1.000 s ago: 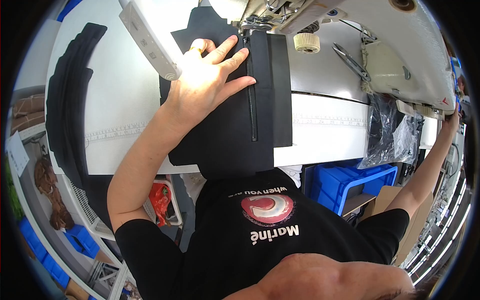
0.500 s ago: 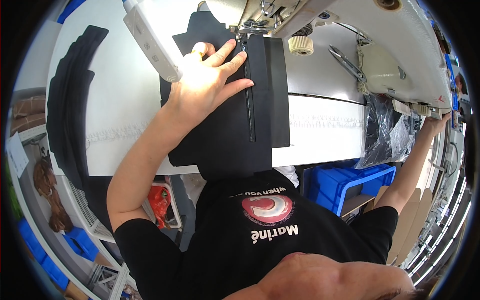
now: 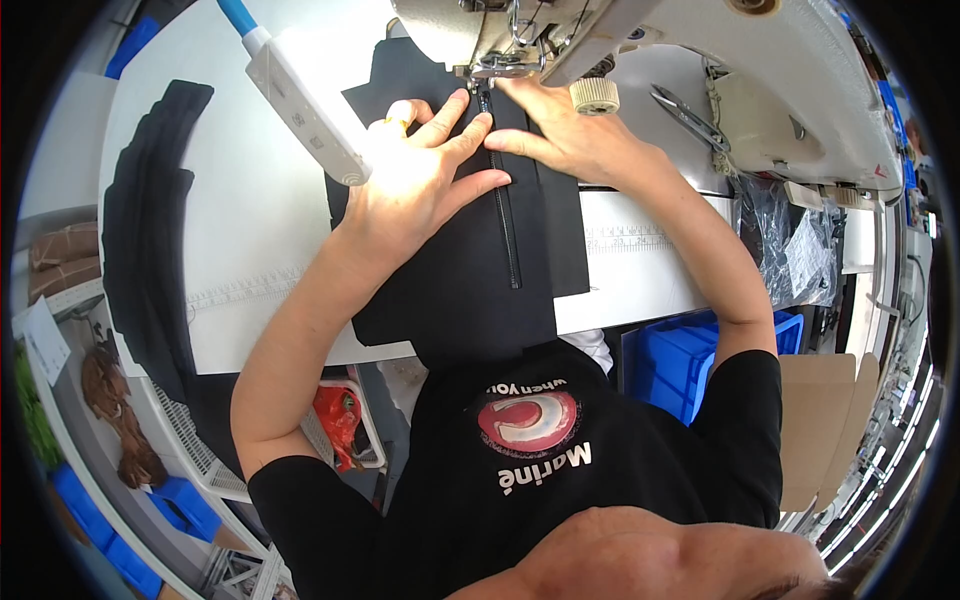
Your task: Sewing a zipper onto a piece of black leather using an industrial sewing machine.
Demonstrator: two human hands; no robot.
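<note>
A black fabric piece [image 3: 450,290] lies flat on the sewing table, its far end under the presser foot [image 3: 482,84] of a sewing machine. A black zipper [image 3: 507,235] runs lengthwise down it. My left hand [image 3: 415,180] rests on the fabric left of the zipper, fingers spread and fingertips close to the foot. Opposite it, my right hand [image 3: 575,130] lies on the fabric with the thumb stretched toward the zipper. Its other fingertips reach beside the foot and are partly hidden by the machine.
The machine body [image 3: 800,90] fills the far right. Scissors [image 3: 690,115] lie beneath it, near a clear plastic bag [image 3: 790,245]. A lamp [image 3: 305,110] hangs at the left, beside stacked black fabric strips [image 3: 150,230]. A blue bin [image 3: 670,365] stands below the table edge.
My right hand has come from the machine's far right end to the fabric beside the presser foot. My left hand stays on the fabric. The whole view has shifted slightly.
</note>
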